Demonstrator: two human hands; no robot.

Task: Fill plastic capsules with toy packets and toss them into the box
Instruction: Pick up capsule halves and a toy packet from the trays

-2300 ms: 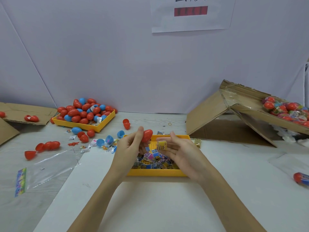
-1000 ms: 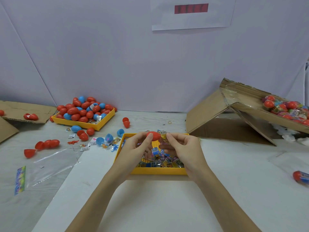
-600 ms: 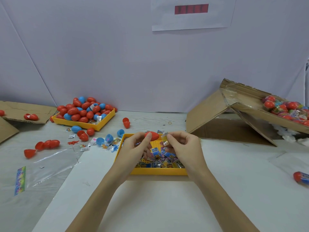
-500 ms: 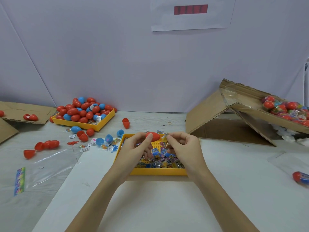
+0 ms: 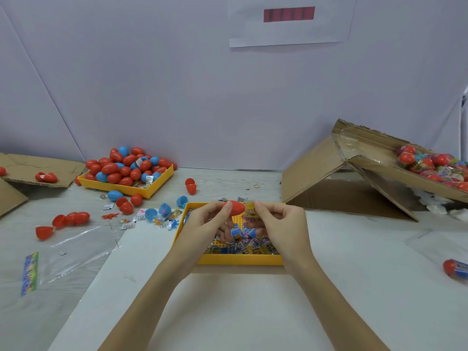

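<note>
L hand [image 5: 205, 221] grip: red capsule [image 5: 236, 208]

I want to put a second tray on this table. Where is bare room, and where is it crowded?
Free: the white sheet on the near side of the packet tray, around the forearms, and its right part below the cardboard box. Crowded: the left side, with loose capsule halves, packets and a plastic bag near the capsule tray.
</note>
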